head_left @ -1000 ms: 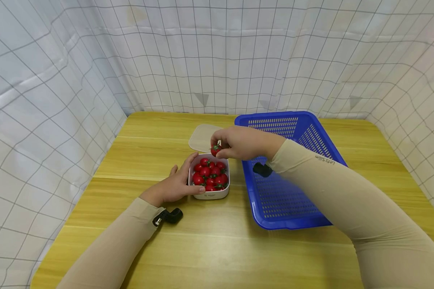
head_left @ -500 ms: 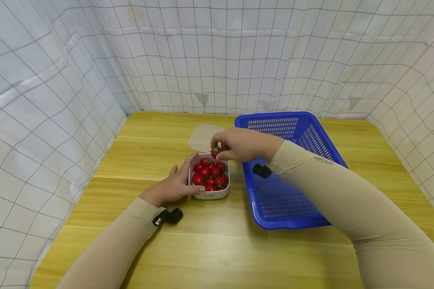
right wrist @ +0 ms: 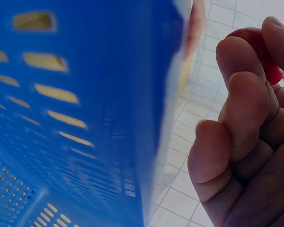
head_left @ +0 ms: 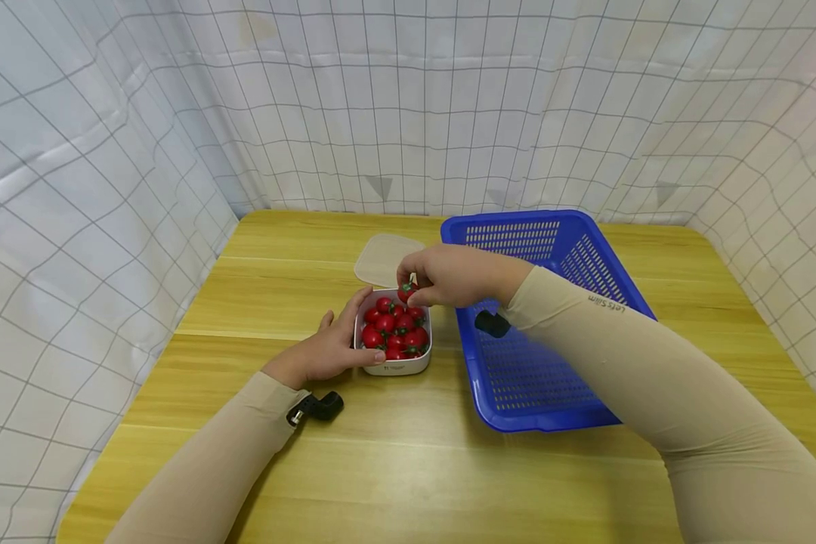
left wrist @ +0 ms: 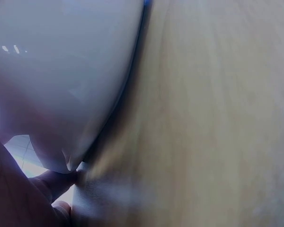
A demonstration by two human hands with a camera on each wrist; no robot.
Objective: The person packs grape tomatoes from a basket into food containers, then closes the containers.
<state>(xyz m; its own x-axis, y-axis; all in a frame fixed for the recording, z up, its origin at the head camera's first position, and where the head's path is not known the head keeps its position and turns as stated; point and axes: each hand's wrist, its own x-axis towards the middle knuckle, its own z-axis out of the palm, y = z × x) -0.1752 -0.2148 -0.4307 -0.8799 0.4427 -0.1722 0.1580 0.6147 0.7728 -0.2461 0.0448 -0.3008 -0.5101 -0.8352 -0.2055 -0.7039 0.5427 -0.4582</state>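
My right hand pinches a red cherry tomato with a green stem, low over the back right corner of a white plastic container. Several more cherry tomatoes fill that container. My left hand holds the container from its left side, thumb along the front rim and a finger at the back left corner. In the left wrist view the container wall looms close. The right wrist view has the pinched tomato partly hidden behind the fingertips.
A blue slotted plastic basket stands right of the container, under my right forearm. Behind the container lies a translucent flat lid, partly overlapped by my right hand. The wooden table ends at a grid-patterned curtain.
My right hand has lowered slightly toward the container with the cherry tomato between its fingertips. The left hand and the container stay where they were.
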